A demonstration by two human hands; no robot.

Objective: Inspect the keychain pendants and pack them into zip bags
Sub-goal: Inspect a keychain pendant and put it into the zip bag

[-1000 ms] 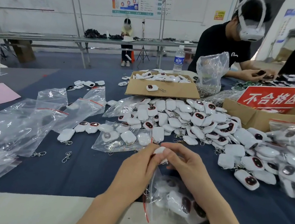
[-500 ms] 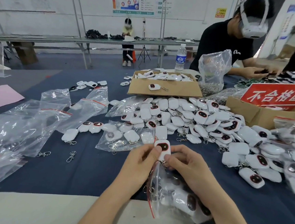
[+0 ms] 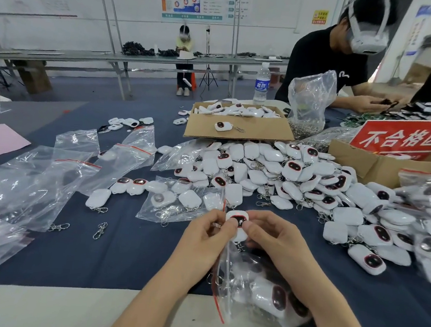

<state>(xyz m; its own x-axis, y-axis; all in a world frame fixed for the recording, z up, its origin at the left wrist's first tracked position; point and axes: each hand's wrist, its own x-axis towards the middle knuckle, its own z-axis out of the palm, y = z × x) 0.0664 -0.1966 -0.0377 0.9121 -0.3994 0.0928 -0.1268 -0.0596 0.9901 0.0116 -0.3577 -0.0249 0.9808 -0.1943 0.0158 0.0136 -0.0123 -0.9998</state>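
We see a dark blue cloth-covered table [image 3: 112, 258]. At two o'clock lies a heap of white plastic keychain pendants [image 3: 299, 181], at nine clear plastic zip bags [image 3: 25, 185], at twelve an open brown cardboard box [image 3: 238, 131], at eight loose metal clasps [image 3: 100, 230].

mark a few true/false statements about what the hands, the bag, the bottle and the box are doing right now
1. The left hand and right hand both pinch one pendant, its dark face toward the camera. True.
2. The zip bag below the hands is empty. False: it already holds several pendants.
3. The water bottle lies on its side. False: it stands upright behind the cardboard box.
4. A lone pendant lies on the cardboard box's front flap. True.
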